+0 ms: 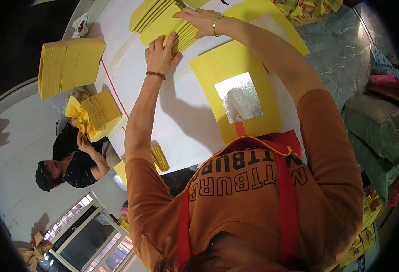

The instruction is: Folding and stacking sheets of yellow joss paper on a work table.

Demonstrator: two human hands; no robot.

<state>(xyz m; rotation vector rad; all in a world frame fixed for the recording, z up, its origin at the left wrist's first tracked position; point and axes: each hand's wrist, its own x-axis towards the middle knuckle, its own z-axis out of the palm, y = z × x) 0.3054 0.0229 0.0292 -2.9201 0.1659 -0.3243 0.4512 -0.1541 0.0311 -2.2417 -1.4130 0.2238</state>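
Observation:
At the far side of the table, a fanned stack of folded yellow paper sheets (163,32) lies under both hands. My left hand (159,55), with a brown bead bracelet at the wrist, rests against the stack's near edge, fingers apart and slightly bent. My right hand (202,21), with a silver bangle, lies over the stack's right part, fingers stretched out to the left. Nearer to me lies a flat yellow sheet (204,68) bearing a silver foil square (240,97) and a red-orange mark below it.
Stacked yellow paper (70,65) stands at the left edge of the white table (186,113). Beyond that edge a co-worker in black (75,165) handles yellow paper. A small yellow bundle (159,157) lies near my left forearm. Folded yellow pieces (308,9) lie at the far right.

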